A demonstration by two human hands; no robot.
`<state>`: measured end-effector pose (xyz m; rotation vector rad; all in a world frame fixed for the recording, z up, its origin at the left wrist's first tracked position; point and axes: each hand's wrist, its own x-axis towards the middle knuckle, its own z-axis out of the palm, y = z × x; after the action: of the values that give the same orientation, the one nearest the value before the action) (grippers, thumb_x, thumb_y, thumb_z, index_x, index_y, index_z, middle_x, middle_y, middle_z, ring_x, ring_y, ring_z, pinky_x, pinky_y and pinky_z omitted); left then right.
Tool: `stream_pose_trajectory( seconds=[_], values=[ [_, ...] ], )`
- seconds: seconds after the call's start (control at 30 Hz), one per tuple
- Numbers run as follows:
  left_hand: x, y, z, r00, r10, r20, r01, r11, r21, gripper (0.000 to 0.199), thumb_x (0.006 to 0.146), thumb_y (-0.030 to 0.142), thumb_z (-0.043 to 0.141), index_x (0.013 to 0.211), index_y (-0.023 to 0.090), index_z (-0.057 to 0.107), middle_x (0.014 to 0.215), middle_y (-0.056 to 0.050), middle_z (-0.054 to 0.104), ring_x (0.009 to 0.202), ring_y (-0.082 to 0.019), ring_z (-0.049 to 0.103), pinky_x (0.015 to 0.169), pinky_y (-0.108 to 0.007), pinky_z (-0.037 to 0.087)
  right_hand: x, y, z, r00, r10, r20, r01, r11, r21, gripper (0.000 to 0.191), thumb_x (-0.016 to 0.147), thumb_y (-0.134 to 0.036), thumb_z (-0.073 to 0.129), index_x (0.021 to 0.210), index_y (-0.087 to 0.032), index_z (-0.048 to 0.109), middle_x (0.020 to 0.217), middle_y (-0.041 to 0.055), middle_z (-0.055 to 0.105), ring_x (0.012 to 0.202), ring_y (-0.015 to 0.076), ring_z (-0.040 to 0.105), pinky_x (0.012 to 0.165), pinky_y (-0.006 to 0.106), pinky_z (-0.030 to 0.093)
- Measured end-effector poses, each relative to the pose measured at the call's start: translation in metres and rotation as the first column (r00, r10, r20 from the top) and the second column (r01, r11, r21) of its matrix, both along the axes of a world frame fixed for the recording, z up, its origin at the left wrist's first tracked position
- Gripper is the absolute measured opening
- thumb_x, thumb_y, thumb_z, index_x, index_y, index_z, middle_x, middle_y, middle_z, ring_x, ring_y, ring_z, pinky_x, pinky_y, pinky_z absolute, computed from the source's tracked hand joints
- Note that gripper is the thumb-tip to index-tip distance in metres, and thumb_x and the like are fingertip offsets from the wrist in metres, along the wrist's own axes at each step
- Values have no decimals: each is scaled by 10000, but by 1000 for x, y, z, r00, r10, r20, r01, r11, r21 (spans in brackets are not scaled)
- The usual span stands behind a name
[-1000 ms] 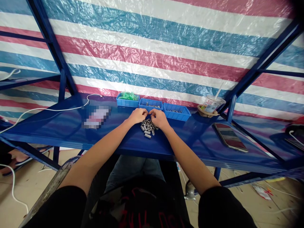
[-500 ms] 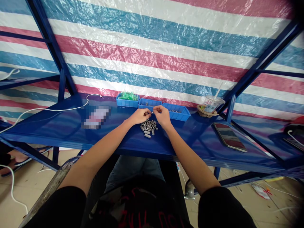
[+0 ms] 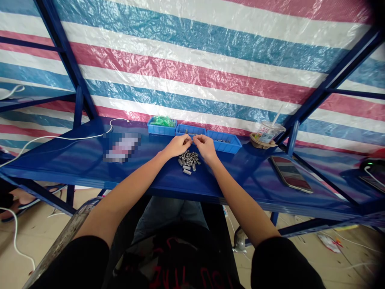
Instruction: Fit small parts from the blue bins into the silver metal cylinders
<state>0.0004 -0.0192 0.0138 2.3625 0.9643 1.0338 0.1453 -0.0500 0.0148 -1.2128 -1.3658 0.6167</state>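
My left hand [image 3: 179, 145] and my right hand [image 3: 205, 147] meet fingertip to fingertip, just beyond a pile of small metal cylinders [image 3: 189, 159] on the blue table. Both hands are closed in a pinch. Whatever sits between the fingertips is too small and too covered to name. Right behind the hands is a blue bin [image 3: 191, 129] with a few small metal parts. A longer blue bin [image 3: 226, 143] beside my right hand holds small parts too. To the left, another blue bin [image 3: 161, 127] contains green plastic pieces.
A phone [image 3: 291, 174] lies at the right, near a plastic cup with a straw [image 3: 266, 131] in a brown holder. At the left are a blurred-out flat object [image 3: 122, 147] and a white cable [image 3: 72, 139]. Blue frame posts [image 3: 293, 138] rise at both sides before a striped sheet [image 3: 192, 80].
My fingers have shifted slightly and curl in closer together at the same spot. The pile and the bins look the same.
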Motion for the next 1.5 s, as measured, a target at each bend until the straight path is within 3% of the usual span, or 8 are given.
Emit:
stream_pose_trajectory(
  seconds=[0.17, 0.33, 0.57, 0.87, 1.13, 1.33, 1.43, 1.5],
  values=[
    [-2, -3, 5, 998, 52, 31, -51, 998, -21, 206, 860, 263, 392, 781, 166, 557, 732, -20, 635, 690, -147, 562, 661, -268, 402, -4, -6, 3, 959, -30, 282, -18, 986, 165, 174, 725, -198, 509, 834, -163, 640, 831, 60, 667, 708, 162, 593, 713, 325, 482],
    [-2, -3, 4, 999, 29, 37, -28, 999, -37, 241, 885, 312, 380, 813, 170, 561, 747, -19, 652, 690, -144, 572, 666, -268, 400, -2, -6, 3, 917, -108, 384, 43, 984, 174, 190, 779, -208, 474, 839, -164, 649, 847, 72, 682, 746, 181, 602, 726, 328, 464],
    [0, 0, 0, 999, -16, 52, 14, 999, 44, 223, 847, 293, 475, 1019, 168, 543, 609, 26, 567, 566, -123, 521, 571, -240, 374, -1, -6, 5, 883, -159, 443, 113, 985, 129, 270, 840, -296, 426, 716, -176, 634, 707, 56, 665, 668, 181, 578, 652, 300, 407],
    [-2, 1, 1, 1000, 8, 27, -10, 999, 50, 214, 872, 306, 426, 892, 161, 583, 649, -6, 613, 562, -123, 520, 568, -245, 379, -3, -11, 4, 829, -105, 549, 87, 994, 58, 319, 901, -350, 338, 661, -211, 495, 686, 40, 626, 665, 176, 569, 636, 286, 372],
    [-4, -8, 11, 986, -13, -165, 40, 986, 162, 268, 900, 317, 376, 910, 174, 602, 705, -30, 631, 629, -158, 561, 590, -267, 373, -1, -6, 1, 764, -149, 627, 144, 988, 59, 299, 914, -306, 309, 676, -218, 467, 702, 52, 616, 691, 189, 566, 665, 293, 369],
    [-3, -12, 13, 957, 93, -274, -18, 964, 265, 237, 885, 321, 401, 848, 177, 586, 773, -72, 640, 711, -209, 591, 620, -291, 386, 0, -5, 3, 802, -114, 586, 100, 993, 56, 341, 909, -298, 311, 603, -221, 440, 654, 55, 597, 662, 192, 551, 667, 308, 379],
    [-3, -10, 12, 965, 132, -227, -89, 978, 188, 285, 900, 354, 371, 789, 186, 572, 697, -58, 620, 670, -194, 577, 615, -285, 385, -1, -8, 2, 837, -88, 540, 62, 996, 65, 305, 904, -322, 322, 669, -219, 488, 653, 41, 594, 649, 187, 549, 658, 308, 388],
    [-3, -9, 11, 977, 121, -176, -105, 990, 97, 329, 911, 362, 338, 745, 185, 559, 657, -46, 605, 647, -181, 566, 610, -279, 385, -1, -9, 1, 857, -85, 508, 40, 994, 99, 209, 883, -316, 362, 812, -212, 529, 663, 23, 588, 647, 183, 548, 653, 303, 396]
  ],
)
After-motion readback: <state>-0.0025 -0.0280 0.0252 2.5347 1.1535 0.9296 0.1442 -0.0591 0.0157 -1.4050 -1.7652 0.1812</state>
